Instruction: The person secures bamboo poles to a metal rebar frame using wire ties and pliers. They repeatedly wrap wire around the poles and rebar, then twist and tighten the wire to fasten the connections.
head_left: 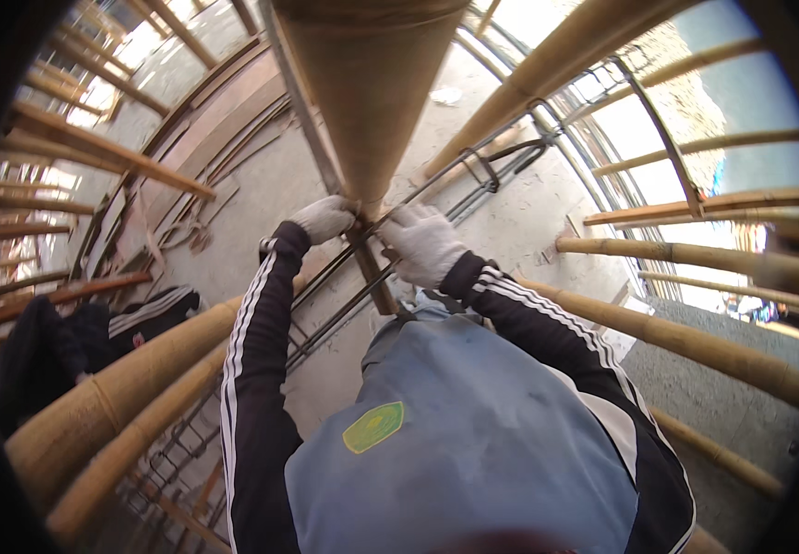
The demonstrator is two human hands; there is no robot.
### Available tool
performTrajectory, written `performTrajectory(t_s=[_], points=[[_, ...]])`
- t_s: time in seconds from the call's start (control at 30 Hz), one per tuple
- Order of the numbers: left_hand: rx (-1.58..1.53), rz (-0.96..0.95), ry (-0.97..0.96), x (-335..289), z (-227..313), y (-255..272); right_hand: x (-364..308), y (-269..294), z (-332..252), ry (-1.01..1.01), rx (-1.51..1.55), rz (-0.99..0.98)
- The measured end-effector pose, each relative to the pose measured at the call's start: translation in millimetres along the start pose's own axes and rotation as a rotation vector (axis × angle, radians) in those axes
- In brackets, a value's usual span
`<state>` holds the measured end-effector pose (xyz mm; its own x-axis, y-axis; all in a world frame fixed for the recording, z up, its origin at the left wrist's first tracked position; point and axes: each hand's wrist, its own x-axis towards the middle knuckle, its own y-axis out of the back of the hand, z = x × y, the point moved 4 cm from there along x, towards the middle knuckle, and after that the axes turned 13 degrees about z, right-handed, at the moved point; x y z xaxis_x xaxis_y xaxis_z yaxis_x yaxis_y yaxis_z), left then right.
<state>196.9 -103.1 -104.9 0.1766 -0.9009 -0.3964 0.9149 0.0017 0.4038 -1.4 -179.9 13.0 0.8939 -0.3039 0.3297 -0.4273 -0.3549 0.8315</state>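
Both my hands wear off-white gloves and work at the foot of a thick upright bamboo pole (362, 102). My left hand (325, 220) is closed, its fingertips against a narrow wooden strip (305, 111) that runs along the pole. On the other side, my right hand (425, 245) has its fingers bent in toward the same spot, by thin steel bars (330, 323) crossing there diagonally. What the fingertips hold is too small or hidden to make out. A gap of a few fingers' width separates the two hands.
Bamboo poles slant close by on my left (132, 388) and right (676, 342). A steel bar frame with stirrups (487, 171) continues to the upper right. Planks (233, 102) lie at the upper left. Dark striped clothing (141, 319) is at the lower left.
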Motion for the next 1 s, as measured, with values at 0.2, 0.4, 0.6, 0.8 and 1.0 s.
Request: performTrajectory(t_s=[0.2, 0.4, 0.6, 0.8, 1.0], points=[[-0.146, -0.023, 0.026, 3.9, -1.7, -7.1, 4.5, -11.5, 1.4, 0.083, -0.105, 0.018], [-0.077, -0.024, 0.041, -5.2, 5.1, -7.3, 8.4, -24.5, 3.7, 0.087, -0.191, 0.094], [-0.285, 0.039, 0.059, -14.1, 1.6, -10.7, 12.0, -31.9, 7.7, 0.038, -0.215, 0.048], [-0.339, 0.081, 0.006, -12.7, -12.4, -19.6, 26.1, -11.4, -1.6, -0.11, -0.122, -0.019], [-0.251, 0.13, -0.025, -6.7, 8.2, -13.9, 37.2, 16.5, 3.6, -0.258, 0.105, -0.333]])
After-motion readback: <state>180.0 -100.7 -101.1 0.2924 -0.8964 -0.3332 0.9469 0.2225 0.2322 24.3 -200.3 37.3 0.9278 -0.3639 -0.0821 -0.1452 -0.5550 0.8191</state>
